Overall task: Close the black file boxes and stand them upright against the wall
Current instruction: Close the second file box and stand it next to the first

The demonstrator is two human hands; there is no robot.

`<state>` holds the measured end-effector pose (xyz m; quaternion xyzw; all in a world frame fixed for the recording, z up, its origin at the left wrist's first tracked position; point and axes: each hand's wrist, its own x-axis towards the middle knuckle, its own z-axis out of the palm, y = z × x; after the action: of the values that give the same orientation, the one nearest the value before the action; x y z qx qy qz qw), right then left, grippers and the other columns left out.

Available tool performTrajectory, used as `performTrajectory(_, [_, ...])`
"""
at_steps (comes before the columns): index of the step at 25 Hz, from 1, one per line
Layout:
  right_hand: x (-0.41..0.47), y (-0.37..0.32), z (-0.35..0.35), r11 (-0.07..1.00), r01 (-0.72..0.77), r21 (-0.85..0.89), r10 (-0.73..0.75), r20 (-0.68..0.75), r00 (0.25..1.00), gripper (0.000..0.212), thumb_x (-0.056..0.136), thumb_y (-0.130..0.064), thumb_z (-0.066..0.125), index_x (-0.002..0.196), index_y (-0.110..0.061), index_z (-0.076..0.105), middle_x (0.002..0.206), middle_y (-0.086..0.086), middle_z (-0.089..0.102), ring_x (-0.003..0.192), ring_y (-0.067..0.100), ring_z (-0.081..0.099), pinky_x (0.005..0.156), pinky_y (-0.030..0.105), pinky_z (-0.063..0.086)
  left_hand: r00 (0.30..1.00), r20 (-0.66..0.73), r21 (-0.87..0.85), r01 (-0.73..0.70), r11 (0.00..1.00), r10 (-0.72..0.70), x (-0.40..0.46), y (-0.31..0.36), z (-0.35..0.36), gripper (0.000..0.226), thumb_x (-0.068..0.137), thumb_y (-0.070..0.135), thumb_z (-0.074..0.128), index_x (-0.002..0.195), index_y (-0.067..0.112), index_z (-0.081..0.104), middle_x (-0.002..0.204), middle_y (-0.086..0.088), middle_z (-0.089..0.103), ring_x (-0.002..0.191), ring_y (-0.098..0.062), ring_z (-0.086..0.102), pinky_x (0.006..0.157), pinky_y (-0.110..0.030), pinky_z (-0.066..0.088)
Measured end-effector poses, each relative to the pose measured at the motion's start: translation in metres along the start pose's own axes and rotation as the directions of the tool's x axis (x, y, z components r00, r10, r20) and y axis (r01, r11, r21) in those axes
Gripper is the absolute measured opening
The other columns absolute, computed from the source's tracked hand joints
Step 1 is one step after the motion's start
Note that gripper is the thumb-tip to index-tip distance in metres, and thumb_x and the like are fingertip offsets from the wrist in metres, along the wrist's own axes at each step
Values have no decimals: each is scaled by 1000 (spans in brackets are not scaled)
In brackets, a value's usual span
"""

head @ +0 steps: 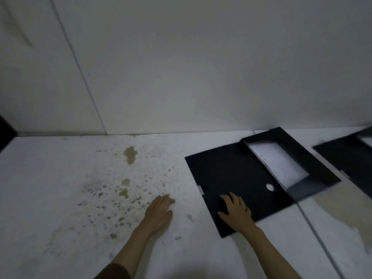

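Note:
A black file box (231, 174) lies open and flat on the white floor at the right, its lid spread toward me and white paper (279, 162) in its tray. My right hand (236, 213) rests palm down on the near corner of that lid, fingers spread. On the bare floor just left of the box lies my left hand (160, 211), flat and holding nothing. At the frame's right edge a second black file box (348, 158) lies open, partly cut off. The white wall (201, 67) rises behind both.
The floor (60, 188) to the left carries brown stains and dark speckles. A dark object (5, 131) shows at the far left edge by the wall. A floor joint (316, 234) runs along the right side.

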<state>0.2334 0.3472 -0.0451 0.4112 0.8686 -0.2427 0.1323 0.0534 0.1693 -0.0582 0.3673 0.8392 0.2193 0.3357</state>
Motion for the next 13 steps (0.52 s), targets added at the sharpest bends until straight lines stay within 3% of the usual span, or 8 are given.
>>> performTrajectory(3, [-19, 31, 17, 1000, -23, -12, 23, 8, 1000, 74, 88, -50, 45, 144, -36, -1, 157, 2, -13, 143, 34, -12, 112, 61, 3, 996, 93, 212, -16, 977, -4, 2, 24, 26, 55, 96, 28, 33, 146, 27, 10, 159, -1, -8, 145, -24, -11, 118, -45, -3])
performTrajectory(7, [-31, 31, 30, 999, -38, -35, 37, -20, 999, 89, 79, -64, 46, 144, -35, -9, 155, 3, -22, 141, 35, -21, 109, 65, -3, 992, 120, 355, 4, 935, -50, 0, 34, 44, 64, 95, 37, 32, 145, 31, -6, 155, -1, -24, 142, -27, -24, 115, -51, -10])
performTrajectory(10, [-38, 20, 34, 995, -92, -40, 91, -27, 996, 89, 81, -56, 46, 145, -29, -9, 156, 10, -19, 140, 40, -19, 110, 64, -1, 996, 81, 374, 5, 927, -38, -5, 34, 45, 66, 94, 39, 34, 145, 33, -7, 155, -1, -24, 142, -27, -23, 115, -51, -9])
performTrajectory(13, [-42, 3, 33, 979, -129, -156, 136, 32, 990, 84, 86, -43, 43, 146, -15, -8, 154, 22, -15, 139, 48, -12, 114, 58, 6, 997, 71, 359, 6, 933, -34, -7, 32, 46, 64, 94, 37, 34, 145, 33, -4, 156, 0, -20, 143, -26, -20, 116, -50, -8])
